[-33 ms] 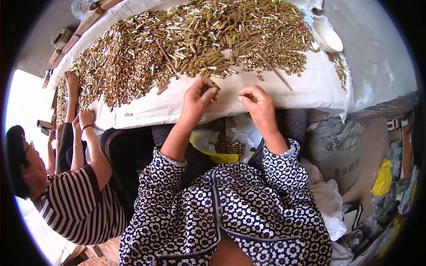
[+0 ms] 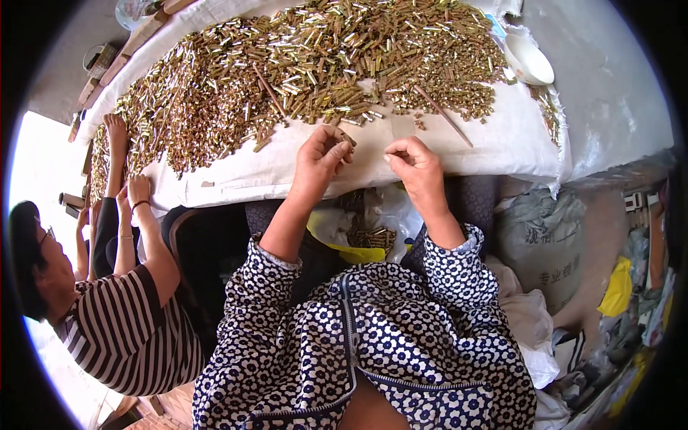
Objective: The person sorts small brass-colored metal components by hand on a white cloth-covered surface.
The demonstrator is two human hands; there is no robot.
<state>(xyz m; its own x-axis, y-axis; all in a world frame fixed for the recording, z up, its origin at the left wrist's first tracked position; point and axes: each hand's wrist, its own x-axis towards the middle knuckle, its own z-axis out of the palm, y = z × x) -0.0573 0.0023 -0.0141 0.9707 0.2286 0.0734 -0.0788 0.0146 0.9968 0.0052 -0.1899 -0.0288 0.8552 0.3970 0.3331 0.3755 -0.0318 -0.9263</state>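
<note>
My left hand [image 2: 322, 157] is closed in a pinch around a small brass-coloured metal tube [image 2: 347, 140], just above the near edge of the cloth-covered table. To its right, my right hand [image 2: 416, 165] has thumb and forefinger pressed together; whatever they hold, if anything, is too small to make out. The two hands are a short way apart. Beyond them spreads a big heap of brass-coloured metal pieces [image 2: 322, 54], longer tubes in the middle and shorter bits at left and right. One thin brown stick [image 2: 443, 116] lies beyond my right hand, another stick [image 2: 269, 91] on the heap.
A white bowl [image 2: 529, 60] sits at the table's right end. Below the edge, between my knees, an open plastic bag [image 2: 344, 233] holds several brass tubes. At left a person in a striped shirt [image 2: 136, 326] works at the heap. Sacks [image 2: 541, 244] stand at right.
</note>
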